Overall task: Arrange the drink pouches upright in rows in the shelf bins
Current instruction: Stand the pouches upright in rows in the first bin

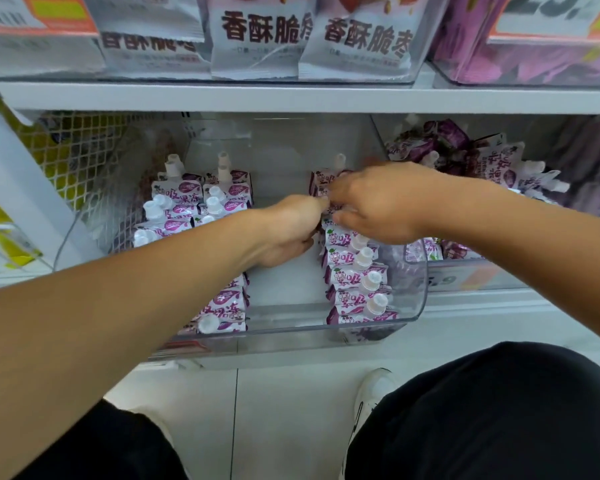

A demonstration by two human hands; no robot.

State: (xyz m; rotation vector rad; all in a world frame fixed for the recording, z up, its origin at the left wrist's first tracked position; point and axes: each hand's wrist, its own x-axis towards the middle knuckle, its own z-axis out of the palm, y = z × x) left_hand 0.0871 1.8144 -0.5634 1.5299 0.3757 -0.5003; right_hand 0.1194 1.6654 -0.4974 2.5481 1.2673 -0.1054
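- drink pouches, white-purple with white caps, upright in rows inside clear shelf bin, frame centre
- left hand and right hand fingers pinch pouches in right row

White lower shelf noted, carrying a clear plastic bin at centre. Inside the bin: spouted drink pouches standing in a row along the right wall, further pouches in two rows at the left, bare bin floor between. Second clear bin just beside on the right, holding a loose heap of purple pouches. White wire mesh divider at the left. Upper shelf board above, bearing clear bins of white snack bags printed with Chinese characters. Pale tiled floor below.
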